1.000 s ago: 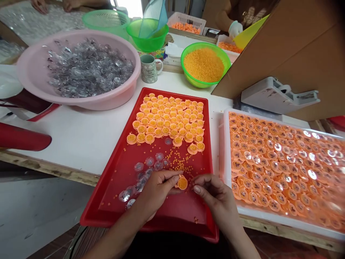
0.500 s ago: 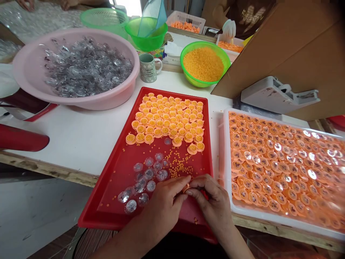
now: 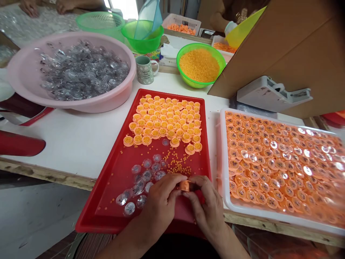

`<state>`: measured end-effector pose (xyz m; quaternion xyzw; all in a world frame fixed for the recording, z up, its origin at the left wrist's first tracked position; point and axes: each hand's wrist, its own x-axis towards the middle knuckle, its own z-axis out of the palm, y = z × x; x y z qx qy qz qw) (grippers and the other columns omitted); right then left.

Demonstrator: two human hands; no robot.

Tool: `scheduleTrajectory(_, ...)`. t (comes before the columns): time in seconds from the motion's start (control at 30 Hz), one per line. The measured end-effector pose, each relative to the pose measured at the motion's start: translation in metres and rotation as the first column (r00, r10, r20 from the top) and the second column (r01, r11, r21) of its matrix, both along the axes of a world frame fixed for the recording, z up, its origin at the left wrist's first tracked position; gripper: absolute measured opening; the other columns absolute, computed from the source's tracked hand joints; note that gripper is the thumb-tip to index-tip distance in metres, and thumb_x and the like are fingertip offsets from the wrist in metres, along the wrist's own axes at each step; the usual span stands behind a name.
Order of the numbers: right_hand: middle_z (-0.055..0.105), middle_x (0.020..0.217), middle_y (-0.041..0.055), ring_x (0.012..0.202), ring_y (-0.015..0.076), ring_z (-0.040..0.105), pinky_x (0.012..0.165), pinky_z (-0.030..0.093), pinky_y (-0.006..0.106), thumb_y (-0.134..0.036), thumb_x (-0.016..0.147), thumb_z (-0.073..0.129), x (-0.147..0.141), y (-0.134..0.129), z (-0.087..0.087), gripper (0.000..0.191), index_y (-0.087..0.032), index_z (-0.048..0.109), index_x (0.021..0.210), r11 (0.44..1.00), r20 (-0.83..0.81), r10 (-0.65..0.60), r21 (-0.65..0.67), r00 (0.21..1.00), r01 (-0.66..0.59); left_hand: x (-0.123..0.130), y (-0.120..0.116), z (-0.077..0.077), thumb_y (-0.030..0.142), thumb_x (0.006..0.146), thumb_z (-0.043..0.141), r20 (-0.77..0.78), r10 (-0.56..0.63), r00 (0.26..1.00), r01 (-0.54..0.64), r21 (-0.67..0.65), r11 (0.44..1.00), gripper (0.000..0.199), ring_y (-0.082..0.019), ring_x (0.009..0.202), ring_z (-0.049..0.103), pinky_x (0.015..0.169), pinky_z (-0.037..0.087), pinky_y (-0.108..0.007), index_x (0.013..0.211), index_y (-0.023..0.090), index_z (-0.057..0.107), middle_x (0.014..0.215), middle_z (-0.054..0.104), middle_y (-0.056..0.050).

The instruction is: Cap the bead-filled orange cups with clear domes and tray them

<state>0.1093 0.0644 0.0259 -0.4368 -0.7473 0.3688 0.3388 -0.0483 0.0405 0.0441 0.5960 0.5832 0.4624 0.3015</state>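
Observation:
Between the fingertips of my left hand (image 3: 161, 198) and my right hand (image 3: 206, 199) is a small orange toy cup (image 3: 184, 185), pinched from both sides above the front of the red tray (image 3: 107, 212). Rows of similar orange cups on saucers (image 3: 164, 117), filled with yellow bits, fill the tray's far half. Clear round lids (image 3: 147, 175) lie loose just left of my hands, partly hidden by my left hand. Loose yellow beads (image 3: 179, 167) are scattered beyond my fingers.
A white bin (image 3: 225, 180) of lidded orange cups stands at right. A pink basin (image 3: 24, 82) of clear pieces is at left. Behind are a mug (image 3: 145, 70), a green bowl of yellow beads (image 3: 199, 66), a tape dispenser (image 3: 269, 94) and cardboard (image 3: 291, 54). Other people's hands (image 3: 29, 8) show at the back.
The orange cup has turned up into clearer sight between my fingertips, both hands still on it. At the back right, a gloved hand has moved and a yellow container now shows more.

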Motion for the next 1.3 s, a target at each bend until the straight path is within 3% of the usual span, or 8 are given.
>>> scheduleTrajectory(0.17,0.064,0.089,0.0023,0.079,0.0168,0.062,0.07,0.05,0.027,-0.014,0.093,0.049,-0.009,-0.006,0.005,0.013,-0.023,0.054,0.102,0.999,0.0,-0.029,0.026,1.0,0.029,0.002,-0.005,-0.01,0.003,0.085,0.046,-0.106,-0.013,0.994,0.016,0.029,0.999,0.033,-0.015,0.08,0.07,0.073,0.057,-0.021,0.107,0.025,0.058,0.09,0.071,-0.001)
scheduleTrajectory(0.3,0.069,0.089,0.0026,0.078,0.0154,0.066,0.07,0.052,0.025,-0.019,0.091,0.056,0.004,0.006,0.016,0.011,-0.022,0.06,0.101,0.981,-0.125,-0.052,-0.19,0.991,0.028,0.005,0.0,-0.024,0.017,0.09,0.053,-0.098,-0.065,0.993,0.052,-0.13,0.99,0.036,-0.02,0.095,0.071,0.084,0.058,-0.028,0.123,0.032,0.054,0.11,0.072,-0.002)
scheduleTrajectory(0.43,0.071,0.08,0.0034,0.065,0.016,0.065,0.061,0.053,0.027,-0.038,0.09,0.06,0.062,0.033,0.023,0.021,-0.02,0.066,0.098,0.854,-0.097,-0.453,-0.333,0.886,0.4,0.002,0.013,-0.023,0.034,0.087,0.063,-0.066,-0.094,0.993,0.077,-0.228,0.971,0.051,-0.024,0.096,0.071,0.084,0.059,-0.033,0.136,0.034,0.05,0.118,0.07,-0.004)
scheduleTrajectory(0.57,0.069,0.065,0.0049,0.057,0.0196,0.065,0.054,0.052,0.031,-0.052,0.08,0.066,0.124,0.065,0.01,0.04,-0.014,0.069,0.09,0.687,0.073,-0.678,-0.293,0.732,0.665,-0.021,0.024,-0.015,0.037,0.086,0.061,-0.187,0.006,0.982,-0.058,-0.272,0.961,0.024,-0.027,0.102,0.069,0.09,0.055,-0.036,0.107,0.03,0.071,0.114,0.071,-0.003)
scheduleTrajectory(0.73,0.07,0.063,0.0068,0.056,0.023,0.065,0.053,0.048,0.032,-0.055,0.071,0.07,0.137,0.086,-0.012,0.043,-0.015,0.072,0.085,0.656,0.196,-0.681,-0.265,0.706,0.707,-0.036,0.035,-0.002,0.033,0.088,0.058,-0.246,0.018,0.969,-0.102,-0.331,0.938,0.02,-0.026,0.099,0.068,0.086,0.055,-0.036,0.1,0.026,0.072,0.107,0.072,-0.004)
scheduleTrajectory(0.97,0.074,0.082,0.0124,0.081,0.0327,0.066,0.072,0.045,0.042,-0.056,0.072,0.068,0.128,0.076,-0.007,0.043,-0.018,0.074,0.089,0.623,0.339,-0.725,-0.048,0.6,0.78,-0.002,0.096,-0.007,0.016,0.089,0.054,-0.356,-0.158,0.921,0.049,-0.296,0.954,0.027,-0.024,0.099,0.062,0.086,0.051,-0.037,0.114,0.018,0.061,0.111,0.062,-0.009)
scheduleTrajectory(1.1,0.075,0.088,0.0082,0.08,0.0283,0.068,0.072,0.048,0.039,-0.051,0.081,0.063,0.11,0.049,-0.006,0.033,-0.022,0.073,0.092,0.753,0.329,-0.613,-0.031,0.718,0.657,0.014,0.118,-0.015,0.012,0.087,0.055,-0.378,-0.24,0.894,0.12,-0.314,0.942,0.011,-0.023,0.088,0.058,0.08,0.048,-0.037,0.095,0.015,0.062,0.1,0.057,-0.009)
scheduleTrajectory(1.3,0.07,0.082,0.0038,0.069,0.0195,0.064,0.063,0.049,0.03,-0.033,0.092,0.055,0.062,0.026,-0.003,0.017,-0.023,0.069,0.092,0.976,0.214,-0.197,-0.052,0.957,0.212,0.0,0.105,-0.008,0.006,0.078,0.056,-0.374,-0.289,0.881,0.159,-0.342,0.926,0.013,-0.019,0.084,0.053,0.078,0.045,-0.033,0.079,0.019,0.054,0.093,0.053,-0.004)
